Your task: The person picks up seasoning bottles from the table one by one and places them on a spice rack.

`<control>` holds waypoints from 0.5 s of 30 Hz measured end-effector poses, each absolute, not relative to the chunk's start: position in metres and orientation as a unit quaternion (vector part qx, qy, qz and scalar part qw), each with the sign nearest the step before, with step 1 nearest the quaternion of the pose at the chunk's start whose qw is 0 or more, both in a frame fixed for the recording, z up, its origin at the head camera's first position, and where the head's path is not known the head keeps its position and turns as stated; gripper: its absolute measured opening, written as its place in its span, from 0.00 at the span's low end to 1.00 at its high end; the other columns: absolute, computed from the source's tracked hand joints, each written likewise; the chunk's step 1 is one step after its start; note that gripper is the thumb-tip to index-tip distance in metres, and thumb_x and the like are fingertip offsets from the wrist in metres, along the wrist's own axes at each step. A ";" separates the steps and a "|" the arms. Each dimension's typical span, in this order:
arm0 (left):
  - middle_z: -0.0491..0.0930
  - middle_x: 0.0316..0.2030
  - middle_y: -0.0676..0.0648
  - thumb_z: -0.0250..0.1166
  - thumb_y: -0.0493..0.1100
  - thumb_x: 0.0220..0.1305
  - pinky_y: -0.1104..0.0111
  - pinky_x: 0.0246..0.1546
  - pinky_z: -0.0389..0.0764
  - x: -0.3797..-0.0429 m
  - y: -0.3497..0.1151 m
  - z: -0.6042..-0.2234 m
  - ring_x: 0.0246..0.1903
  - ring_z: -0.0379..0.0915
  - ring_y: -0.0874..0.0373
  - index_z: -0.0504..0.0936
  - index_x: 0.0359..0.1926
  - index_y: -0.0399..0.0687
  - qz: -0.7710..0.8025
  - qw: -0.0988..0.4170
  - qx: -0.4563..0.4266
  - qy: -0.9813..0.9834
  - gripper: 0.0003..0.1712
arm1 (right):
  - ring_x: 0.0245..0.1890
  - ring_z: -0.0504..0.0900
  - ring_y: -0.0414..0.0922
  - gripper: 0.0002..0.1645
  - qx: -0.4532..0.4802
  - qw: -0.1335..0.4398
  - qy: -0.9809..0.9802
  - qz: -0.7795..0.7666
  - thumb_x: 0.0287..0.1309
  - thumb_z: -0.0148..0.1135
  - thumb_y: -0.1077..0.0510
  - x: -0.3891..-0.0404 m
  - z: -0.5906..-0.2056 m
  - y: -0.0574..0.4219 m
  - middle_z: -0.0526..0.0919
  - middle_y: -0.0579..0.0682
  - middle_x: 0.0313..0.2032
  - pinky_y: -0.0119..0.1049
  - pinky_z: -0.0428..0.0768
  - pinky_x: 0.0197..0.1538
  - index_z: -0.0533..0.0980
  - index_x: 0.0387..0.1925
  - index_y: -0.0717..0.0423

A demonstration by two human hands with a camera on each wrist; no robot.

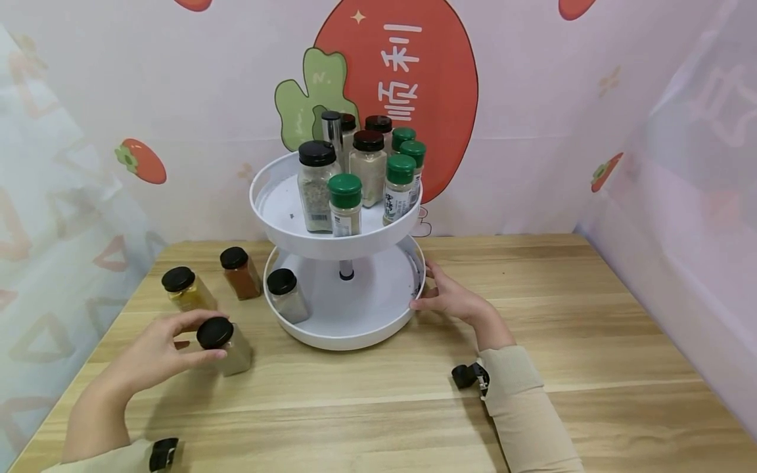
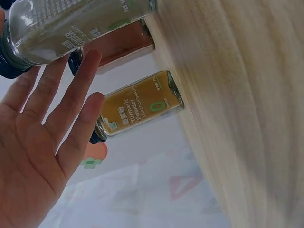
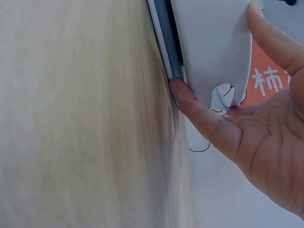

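My left hand [image 1: 155, 351] pinches a spice jar [image 1: 236, 355] with a black lid and greyish powder, thumb and forefinger around its lid end. In the left wrist view that jar [image 2: 80, 28] is at the top left, and the other fingers are spread. Just behind stand a turmeric powder jar [image 1: 192, 294] and a jar of red-brown powder [image 1: 242, 279]. My right hand [image 1: 452, 299] grips the right rim of the white two-tier rack [image 1: 337, 341]. In the right wrist view, the thumb is at the tray's upper edge and a fingertip at its base.
On the rack's lower tier, at the left, sits a black-lidded jar [image 1: 290, 299]. Several jars and shakers crowd the upper tier, among them a green-capped shaker [image 1: 345, 203] and a large black-lidded jar [image 1: 317, 187]. A patterned backdrop [image 1: 514, 164] hangs behind the wooden table [image 1: 355, 420].
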State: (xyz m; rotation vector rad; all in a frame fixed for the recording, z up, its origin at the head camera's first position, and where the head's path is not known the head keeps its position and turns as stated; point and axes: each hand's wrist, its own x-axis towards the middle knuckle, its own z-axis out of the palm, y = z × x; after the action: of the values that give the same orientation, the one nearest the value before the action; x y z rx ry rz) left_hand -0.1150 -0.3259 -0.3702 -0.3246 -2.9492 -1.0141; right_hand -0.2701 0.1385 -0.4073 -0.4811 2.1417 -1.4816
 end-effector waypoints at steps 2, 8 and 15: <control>0.81 0.54 0.40 0.75 0.48 0.55 0.39 0.46 0.83 -0.116 -0.326 -0.370 0.47 0.64 0.87 0.79 0.58 0.49 -0.324 -0.004 -0.104 -0.940 0.29 | 0.64 0.74 0.60 0.65 -0.176 0.244 0.784 -0.543 0.59 0.69 0.59 -0.271 -0.407 0.139 0.42 0.61 0.78 0.55 0.68 0.73 0.30 0.78 0.55; 0.83 0.48 0.47 0.75 0.47 0.56 0.46 0.44 0.86 -0.115 -0.326 -0.372 0.45 0.71 0.82 0.80 0.55 0.48 -0.331 -0.003 -0.114 -0.937 0.26 | 0.65 0.73 0.60 0.65 -0.174 0.247 0.785 -0.541 0.59 0.69 0.59 -0.271 -0.408 0.139 0.42 0.61 0.78 0.55 0.68 0.73 0.30 0.78 0.55; 0.84 0.42 0.57 0.75 0.43 0.55 0.65 0.41 0.89 -0.115 -0.326 -0.373 0.42 0.77 0.77 0.80 0.54 0.47 -0.344 0.008 -0.136 -0.929 0.25 | 0.66 0.72 0.61 0.66 -0.180 0.246 0.782 -0.544 0.59 0.69 0.59 -0.271 -0.408 0.139 0.43 0.63 0.77 0.55 0.67 0.74 0.30 0.78 0.56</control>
State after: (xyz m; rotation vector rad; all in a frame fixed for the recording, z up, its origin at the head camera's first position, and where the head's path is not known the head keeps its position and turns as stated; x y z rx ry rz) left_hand -0.1151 -0.3256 -0.3732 -0.4266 -2.9031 -1.0765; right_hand -0.2709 0.1391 -0.4080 -0.4902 2.1344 -1.4837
